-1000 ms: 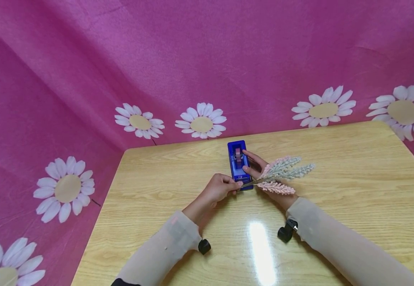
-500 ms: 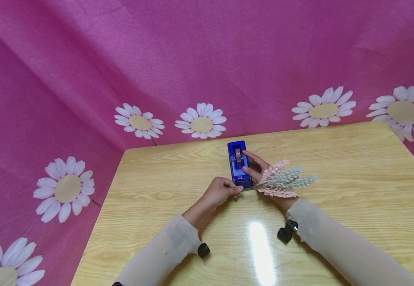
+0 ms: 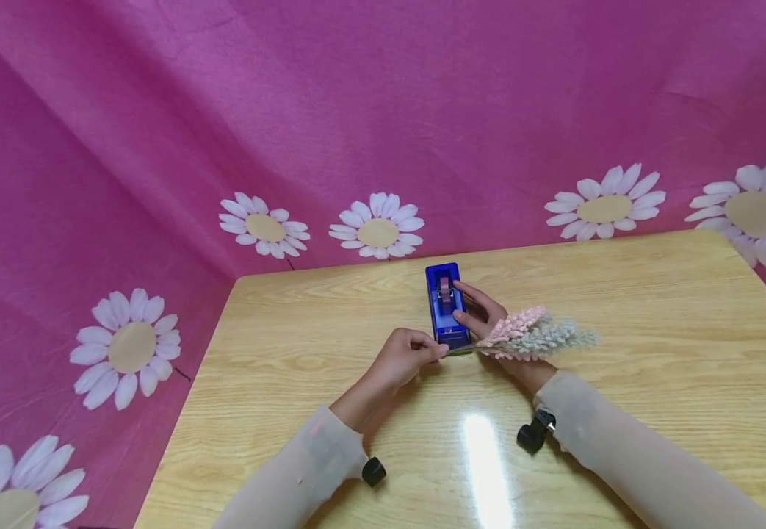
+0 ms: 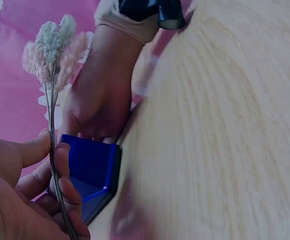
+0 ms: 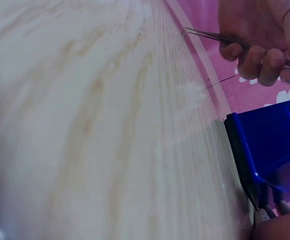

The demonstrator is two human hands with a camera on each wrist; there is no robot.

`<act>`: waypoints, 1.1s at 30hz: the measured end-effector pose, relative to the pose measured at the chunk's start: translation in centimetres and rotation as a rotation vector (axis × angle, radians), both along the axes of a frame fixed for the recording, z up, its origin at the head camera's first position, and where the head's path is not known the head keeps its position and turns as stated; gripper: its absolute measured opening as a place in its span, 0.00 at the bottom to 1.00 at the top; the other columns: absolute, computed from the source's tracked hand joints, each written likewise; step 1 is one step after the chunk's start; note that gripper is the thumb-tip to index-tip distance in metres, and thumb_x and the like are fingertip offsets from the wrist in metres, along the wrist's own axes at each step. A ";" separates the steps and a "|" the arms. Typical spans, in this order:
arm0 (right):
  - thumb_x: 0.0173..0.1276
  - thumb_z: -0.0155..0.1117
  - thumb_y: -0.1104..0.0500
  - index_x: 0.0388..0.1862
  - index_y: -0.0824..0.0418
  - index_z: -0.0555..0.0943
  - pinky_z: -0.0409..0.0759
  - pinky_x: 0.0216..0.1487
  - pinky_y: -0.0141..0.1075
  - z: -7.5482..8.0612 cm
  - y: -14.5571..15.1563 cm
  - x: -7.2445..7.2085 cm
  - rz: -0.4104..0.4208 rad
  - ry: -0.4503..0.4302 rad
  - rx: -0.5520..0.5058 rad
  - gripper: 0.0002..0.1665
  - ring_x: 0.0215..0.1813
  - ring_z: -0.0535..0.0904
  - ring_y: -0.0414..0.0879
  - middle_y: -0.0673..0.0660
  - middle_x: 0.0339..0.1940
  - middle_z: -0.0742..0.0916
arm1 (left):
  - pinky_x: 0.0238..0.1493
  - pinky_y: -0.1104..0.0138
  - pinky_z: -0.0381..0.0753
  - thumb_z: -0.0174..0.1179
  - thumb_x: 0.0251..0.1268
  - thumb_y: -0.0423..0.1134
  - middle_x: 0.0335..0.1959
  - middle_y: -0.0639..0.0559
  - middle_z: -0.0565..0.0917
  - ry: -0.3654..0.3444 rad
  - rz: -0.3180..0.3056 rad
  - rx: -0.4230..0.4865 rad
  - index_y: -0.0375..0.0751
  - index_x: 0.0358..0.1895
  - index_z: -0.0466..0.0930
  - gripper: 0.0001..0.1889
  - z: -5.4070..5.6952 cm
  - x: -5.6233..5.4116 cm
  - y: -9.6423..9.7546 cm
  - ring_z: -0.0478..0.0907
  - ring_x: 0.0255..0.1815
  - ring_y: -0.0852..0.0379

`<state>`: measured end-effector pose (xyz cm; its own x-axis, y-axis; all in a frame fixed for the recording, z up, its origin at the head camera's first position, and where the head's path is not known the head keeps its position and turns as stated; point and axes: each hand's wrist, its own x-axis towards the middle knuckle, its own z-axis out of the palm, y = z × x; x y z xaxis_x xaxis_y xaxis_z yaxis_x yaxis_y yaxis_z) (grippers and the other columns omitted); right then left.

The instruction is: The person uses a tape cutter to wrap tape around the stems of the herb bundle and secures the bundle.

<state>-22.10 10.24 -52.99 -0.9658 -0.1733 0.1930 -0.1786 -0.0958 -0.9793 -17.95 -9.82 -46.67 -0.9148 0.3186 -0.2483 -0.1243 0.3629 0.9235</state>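
Note:
My left hand pinches the thin stems of a bunch of artificial flowers. The blooms are fluffy spikes, pink and pale grey-green, pointing right across my right wrist. In the left wrist view the stems run between thumb and curled fingers. A blue tape dispenser with a pinkish roll lies on the table, its front end right by the stems. My right hand grips the dispenser from its right side, thumb and a finger at its upper edge; the other fingers are partly hidden. Stem ends stick out past the left hand.
The wood-patterned table carries a bright light reflection near its front. Behind and to the left hangs a pink cloth printed with white daisies. Black wrist cameras sit at both sleeve cuffs.
The left hand has drawn slightly toward me, bringing the stems from over the dispenser's front to its front edge. The blooms have turned and bunched closer. The right hand keeps its grip.

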 end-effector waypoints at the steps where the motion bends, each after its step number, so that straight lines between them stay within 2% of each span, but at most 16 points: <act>1: 0.76 0.63 0.63 0.80 0.65 0.65 0.77 0.60 0.27 0.3 0.1 0.2 0.010 0.000 0.018 0.36 0.71 0.74 0.56 0.76 0.74 0.72 | 0.24 0.69 0.67 0.67 0.71 0.39 0.31 0.44 0.86 0.002 -0.002 0.000 0.27 0.39 0.89 0.14 0.1 0.1 -0.1 0.69 0.25 0.57; 3: 0.78 0.62 0.63 0.80 0.66 0.63 0.76 0.62 0.28 1.3 0.1 0.8 0.034 0.003 0.039 0.36 0.73 0.72 0.61 0.77 0.74 0.70 | 0.25 0.69 0.67 0.67 0.71 0.39 0.29 0.49 0.85 0.006 -0.006 0.000 0.28 0.39 0.89 0.13 0.4 0.3 -0.4 0.68 0.25 0.58; 5: 0.79 0.58 0.64 0.81 0.68 0.59 0.73 0.70 0.37 3.1 0.1 1.8 0.055 -0.011 0.072 0.36 0.76 0.67 0.67 0.78 0.76 0.67 | 0.25 0.69 0.66 0.68 0.71 0.40 0.27 0.51 0.82 0.008 -0.010 -0.005 0.29 0.39 0.90 0.13 0.8 0.4 -0.6 0.66 0.23 0.59; 7: 0.81 0.54 0.64 0.82 0.68 0.57 0.66 0.76 0.47 4.8 0.2 2.9 0.074 -0.039 0.136 0.35 0.78 0.61 0.69 0.75 0.79 0.64 | 0.24 0.69 0.65 0.68 0.71 0.40 0.26 0.51 0.80 0.006 -0.015 0.002 0.29 0.39 0.89 0.13 1.1 0.5 -0.7 0.65 0.22 0.58; 9: 0.81 0.52 0.66 0.82 0.70 0.55 0.62 0.77 0.57 6.2 0.0 3.7 0.076 -0.055 0.143 0.35 0.78 0.59 0.72 0.76 0.79 0.63 | 0.25 0.68 0.65 0.68 0.71 0.40 0.26 0.50 0.80 0.009 -0.022 0.005 0.30 0.38 0.90 0.13 1.4 0.6 -0.8 0.66 0.24 0.56; 10: 0.81 0.51 0.67 0.82 0.70 0.55 0.60 0.77 0.59 6.4 -0.1 3.8 0.074 -0.059 0.142 0.35 0.79 0.59 0.72 0.76 0.79 0.63 | 0.25 0.68 0.66 0.68 0.71 0.39 0.27 0.47 0.81 0.012 -0.028 0.006 0.30 0.38 0.90 0.12 1.6 0.6 -0.9 0.67 0.25 0.55; 12: 0.80 0.52 0.67 0.81 0.71 0.56 0.66 0.75 0.50 6.1 -0.2 3.7 0.067 -0.048 0.123 0.35 0.77 0.61 0.73 0.77 0.78 0.65 | 0.29 0.68 0.69 0.68 0.70 0.38 0.30 0.47 0.84 0.019 -0.038 0.004 0.31 0.38 0.90 0.11 1.8 0.5 -1.0 0.70 0.29 0.54; 13: 0.80 0.54 0.67 0.81 0.71 0.57 0.69 0.74 0.45 5.6 -0.2 3.4 0.055 -0.028 0.121 0.35 0.76 0.63 0.73 0.78 0.76 0.66 | 0.31 0.67 0.71 0.68 0.70 0.38 0.31 0.47 0.85 0.024 -0.044 0.000 0.32 0.37 0.90 0.10 1.9 0.5 -1.0 0.71 0.31 0.53; 14: 0.79 0.54 0.69 0.80 0.72 0.58 0.73 0.70 0.40 4.8 -0.3 3.0 0.054 -0.013 0.068 0.35 0.74 0.65 0.74 0.82 0.74 0.66 | 0.33 0.65 0.72 0.68 0.70 0.37 0.32 0.45 0.86 0.023 -0.050 -0.002 0.33 0.37 0.90 0.09 2.0 0.5 -1.1 0.72 0.32 0.53; 17: 0.78 0.56 0.68 0.80 0.69 0.60 0.76 0.61 0.26 2.9 -0.2 1.9 0.044 -0.011 0.035 0.35 0.72 0.69 0.72 0.80 0.74 0.68 | 0.41 0.58 0.82 0.67 0.71 0.35 0.36 0.39 0.87 0.023 -0.078 0.016 0.29 0.39 0.88 0.09 2.3 0.4 -1.2 0.81 0.35 0.48; 19: 0.78 0.58 0.67 0.81 0.65 0.61 0.76 0.59 0.24 1.7 -0.1 1.2 0.039 -0.007 0.025 0.35 0.71 0.70 0.69 0.78 0.74 0.70 | 0.47 0.52 0.85 0.66 0.71 0.33 0.37 0.35 0.87 0.016 -0.097 0.043 0.26 0.40 0.87 0.09 2.5 0.3 -1.3 0.85 0.38 0.42; 21: 0.78 0.58 0.68 0.81 0.65 0.61 0.76 0.58 0.23 1.2 -0.1 0.9 0.034 -0.009 0.017 0.35 0.71 0.70 0.68 0.76 0.74 0.71 | 0.51 0.47 0.85 0.65 0.72 0.31 0.38 0.33 0.86 0.003 -0.113 0.069 0.25 0.40 0.86 0.08 2.7 0.3 -1.4 0.86 0.41 0.35; 24: 0.77 0.58 0.69 0.80 0.69 0.60 0.76 0.60 0.26 0.8 -0.1 0.4 0.039 0.024 0.015 0.36 0.71 0.70 0.68 0.78 0.73 0.70 | 0.48 0.48 0.86 0.64 0.71 0.30 0.34 0.38 0.85 -0.013 -0.127 0.089 0.26 0.40 0.85 0.07 3.0 0.3 -1.6 0.87 0.37 0.34; 27: 0.75 0.57 0.68 0.79 0.71 0.60 0.74 0.68 0.39 1.4 -0.1 0.5 0.012 0.053 0.121 0.36 0.74 0.67 0.70 0.78 0.74 0.69 | 0.38 0.54 0.87 0.65 0.71 0.30 0.30 0.40 0.85 -0.018 -0.137 0.091 0.28 0.40 0.84 0.05 3.2 0.2 -1.7 0.86 0.27 0.44; 30: 0.75 0.58 0.66 0.78 0.72 0.61 0.63 0.76 0.55 2.9 -0.1 1.2 -0.019 0.067 0.263 0.36 0.76 0.62 0.73 0.78 0.75 0.67 | 0.29 0.62 0.80 0.64 0.72 0.30 0.29 0.36 0.86 -0.012 -0.138 0.093 0.29 0.39 0.83 0.05 3.3 0.1 -1.7 0.79 0.20 0.56; 33: 0.74 0.57 0.68 0.77 0.74 0.61 0.58 0.76 0.64 4.1 -0.2 1.8 -0.021 0.061 0.284 0.35 0.76 0.60 0.75 0.79 0.75 0.66 | 0.26 0.68 0.70 0.64 0.72 0.31 0.27 0.38 0.88 0.003 -0.120 0.085 0.31 0.38 0.82 0.05 3.5 0.1 -1.7 0.71 0.19 0.61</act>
